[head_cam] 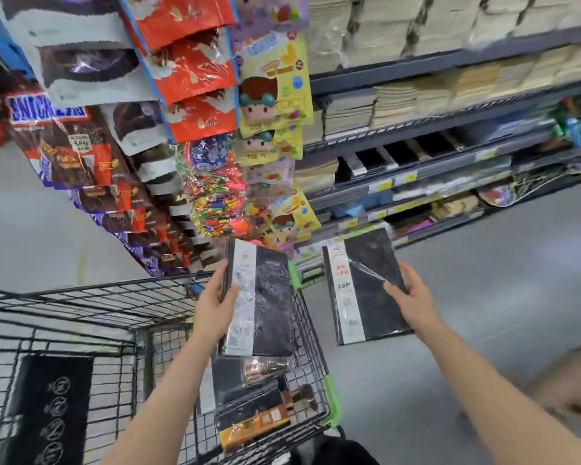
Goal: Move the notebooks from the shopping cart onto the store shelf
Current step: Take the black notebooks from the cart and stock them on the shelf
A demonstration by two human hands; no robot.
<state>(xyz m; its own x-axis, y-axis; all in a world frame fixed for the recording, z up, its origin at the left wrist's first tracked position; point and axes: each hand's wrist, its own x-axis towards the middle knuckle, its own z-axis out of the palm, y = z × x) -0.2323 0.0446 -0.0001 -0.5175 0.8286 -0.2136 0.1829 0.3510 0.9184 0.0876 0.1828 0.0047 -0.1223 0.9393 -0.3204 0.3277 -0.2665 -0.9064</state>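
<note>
Hands each grip a black notebook: left hand (215,305) one (260,302) over the cart (81,317), right hand (411,298) another (366,286).

Bright even light; wide-angle warp; motion blur.

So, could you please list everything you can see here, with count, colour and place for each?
held notebooks: two, black with white band; one over the cart, one over the floor.
notebooks in cart: several, black and orange, stacked at the cart's right end; exact count unclear.
shopping cart: one, black wire, lower left.
snack bags: many, brown, red, white, hanging upper left.
candy packs: several, yellow, hanging centre.
store shelf: grey tiers, right, holding beige paper stacks.
floor: grey.
left hand: grips the notebook over the cart.
right hand: grips the other notebook.
</note>
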